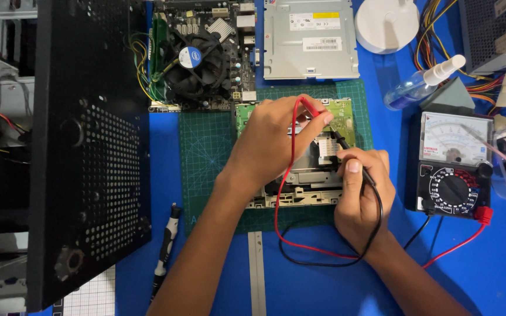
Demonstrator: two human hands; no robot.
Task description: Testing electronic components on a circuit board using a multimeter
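A green circuit board [339, 112] sits atop a flat grey metal drive [303, 175] on a gridded green cutting mat [206, 146]. The left hand [276, 137] pinches a slim red probe [310, 107] against the board; the right hand [361, 196] grips a black probe [346, 146] like a pen. Their glossy leads curl toward a boxy analogue multimeter [453, 167] on the blue tabletop [499, 251].

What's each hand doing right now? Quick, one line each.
Left hand: closed on the red probe, tip on the green circuit board.
Right hand: closed on the black probe, pen-style.
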